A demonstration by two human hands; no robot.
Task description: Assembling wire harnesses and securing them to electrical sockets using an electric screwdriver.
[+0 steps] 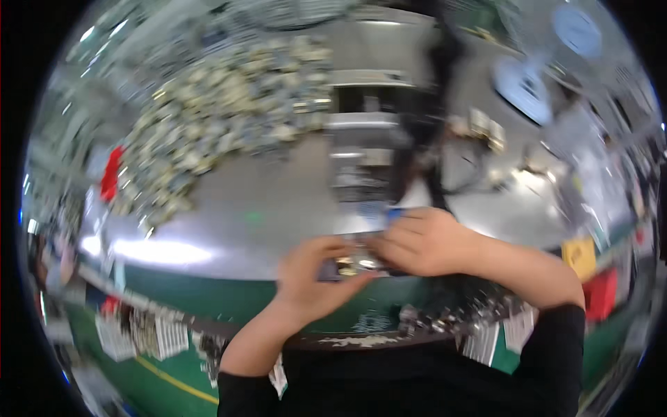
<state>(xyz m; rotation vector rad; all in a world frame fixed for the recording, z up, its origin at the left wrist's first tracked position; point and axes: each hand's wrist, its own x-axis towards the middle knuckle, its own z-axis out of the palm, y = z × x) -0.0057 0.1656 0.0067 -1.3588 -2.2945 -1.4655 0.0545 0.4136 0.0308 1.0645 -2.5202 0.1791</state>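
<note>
Both hands meet over the near edge of the metal worktop. My left hand (306, 274) is curved round a small shiny metal part (363, 263) with silver and gold-coloured patches, thumb below it and fingers above. My right hand (425, 243) bends over the part's right side, fingers closed. A bit of blue (394, 214) shows at the right fingertips; blur hides what it is, and whether the fingers pinch anything. Just beyond the hands stands a grey metal fixture (365, 156) with dark cables beside it.
A large heap of small yellowish and grey parts (236, 104) covers the worktop (278, 201) at far left, beside a red object (111, 174). Loose metal pieces (451, 316) lie along the green near edge. A light-blue fan (522, 90) and clear plastic bags (597, 167) are at right.
</note>
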